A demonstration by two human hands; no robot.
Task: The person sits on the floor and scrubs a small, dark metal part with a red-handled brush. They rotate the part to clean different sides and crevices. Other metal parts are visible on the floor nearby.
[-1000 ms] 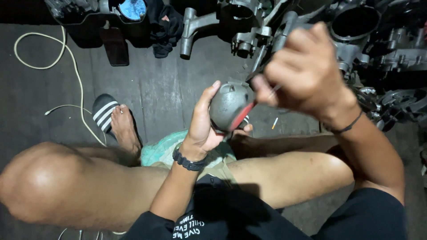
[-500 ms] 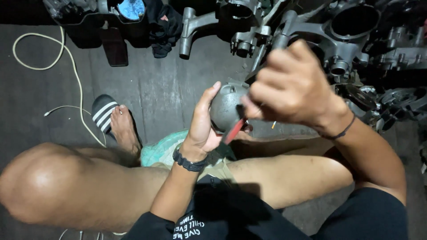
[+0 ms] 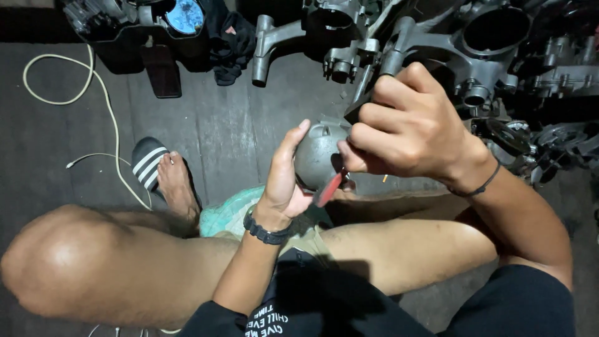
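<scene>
Over the lap, a domed metal cover (image 3: 317, 157) is cupped by the left hand (image 3: 284, 178); looks stiff, heavyish, best gripped at the rim. A red-handled tool (image 3: 329, 188) is clenched in the right hand (image 3: 405, 128).

Grey engine castings (image 3: 437, 43) crowd the floor's far edge and right side, close behind the right hand (image 3: 405, 134). Bare floor boards (image 3: 212, 125) lie open left of the left hand (image 3: 284, 178); a white cable (image 3: 106, 106) and sandalled foot (image 3: 165, 178) border that gap.
</scene>
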